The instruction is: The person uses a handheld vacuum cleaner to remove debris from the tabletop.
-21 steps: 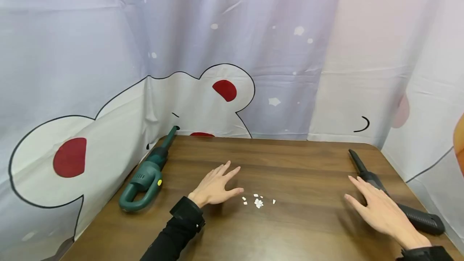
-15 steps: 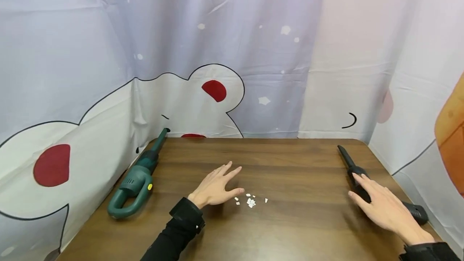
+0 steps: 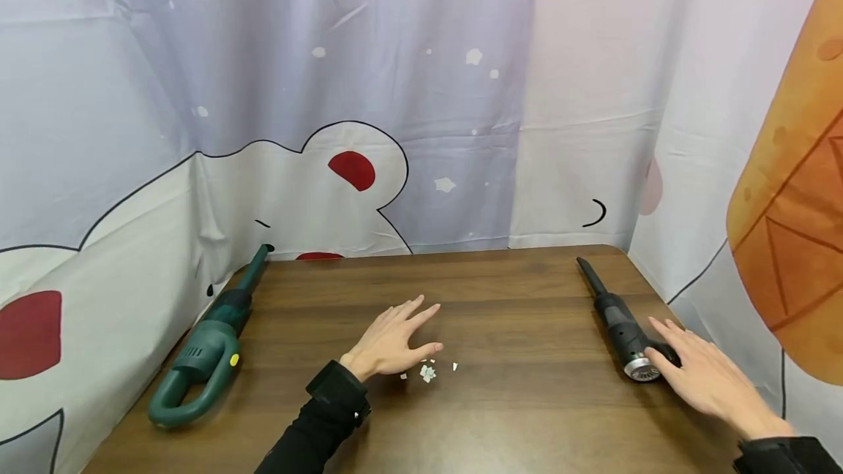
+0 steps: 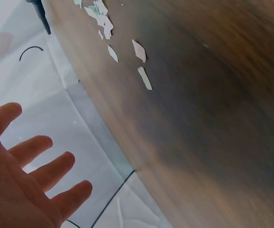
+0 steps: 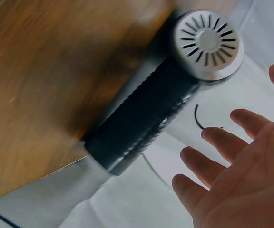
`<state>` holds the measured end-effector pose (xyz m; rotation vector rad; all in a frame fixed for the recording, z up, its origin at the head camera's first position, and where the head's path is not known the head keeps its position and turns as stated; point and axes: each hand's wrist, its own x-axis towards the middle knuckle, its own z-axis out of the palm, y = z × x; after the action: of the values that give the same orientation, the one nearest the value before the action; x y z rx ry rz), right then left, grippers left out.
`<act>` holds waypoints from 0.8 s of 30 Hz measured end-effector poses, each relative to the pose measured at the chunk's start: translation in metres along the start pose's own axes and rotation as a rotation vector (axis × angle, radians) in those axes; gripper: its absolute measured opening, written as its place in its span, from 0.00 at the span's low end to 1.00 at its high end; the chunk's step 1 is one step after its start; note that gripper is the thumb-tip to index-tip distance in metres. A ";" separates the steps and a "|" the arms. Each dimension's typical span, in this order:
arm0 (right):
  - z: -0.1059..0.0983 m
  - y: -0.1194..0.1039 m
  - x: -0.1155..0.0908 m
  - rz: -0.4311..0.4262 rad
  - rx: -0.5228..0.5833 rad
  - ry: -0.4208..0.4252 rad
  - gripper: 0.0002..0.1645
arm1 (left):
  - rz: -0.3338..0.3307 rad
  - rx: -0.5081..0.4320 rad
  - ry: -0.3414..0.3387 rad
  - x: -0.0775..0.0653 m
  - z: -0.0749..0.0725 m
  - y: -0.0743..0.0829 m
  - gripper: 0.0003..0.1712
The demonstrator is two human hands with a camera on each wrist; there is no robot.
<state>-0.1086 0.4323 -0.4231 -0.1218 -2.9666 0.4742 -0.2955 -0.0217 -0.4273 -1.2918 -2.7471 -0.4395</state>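
Observation:
My left hand (image 3: pixel 390 342) hovers over the middle of the table with fingers spread, its thumb tip just above a small heap of white paper scraps (image 3: pixel 428 373). In the left wrist view, loose paper scraps (image 4: pixel 139 51) lie beyond its fingers. On the right side, my right hand (image 3: pixel 711 379) is spread beside a black handheld vacuum (image 3: pixel 617 322) with a narrow nozzle. Its thumb overlaps the vacuum's handle in the head view. The right wrist view shows the ribbed handle (image 5: pixel 141 116) and round silver vented end (image 5: pixel 208 42), apart from the fingers.
A green handheld blower-like tool (image 3: pixel 207 346) with a loop handle and yellow button lies along the left edge of the wooden table (image 3: pixel 500 415). Printed cloth curtains (image 3: pixel 461 130) hang behind the table and at both sides.
The head view has turned right, so table and tools have shifted left in it. Relative to the table, both hands have moved right; the right hand now covers less of the vacuum.

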 end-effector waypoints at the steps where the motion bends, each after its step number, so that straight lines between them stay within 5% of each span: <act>1: 0.000 0.002 0.001 0.005 0.000 -0.009 0.38 | 0.000 0.001 0.003 0.000 0.000 -0.001 0.42; 10: 0.009 0.029 0.008 -0.048 -0.006 -0.050 0.41 | -0.011 0.001 0.008 0.001 0.001 -0.007 0.41; 16: 0.019 0.037 0.022 -0.116 -0.091 0.004 0.43 | -0.010 -0.013 0.016 0.002 0.004 -0.009 0.40; 24: 0.031 0.050 0.030 -0.059 -0.162 0.015 0.39 | 0.001 -0.014 0.044 0.001 0.007 -0.013 0.39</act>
<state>-0.1399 0.4737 -0.4642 -0.0538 -2.9807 0.2248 -0.3051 -0.0268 -0.4372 -1.2711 -2.7116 -0.4817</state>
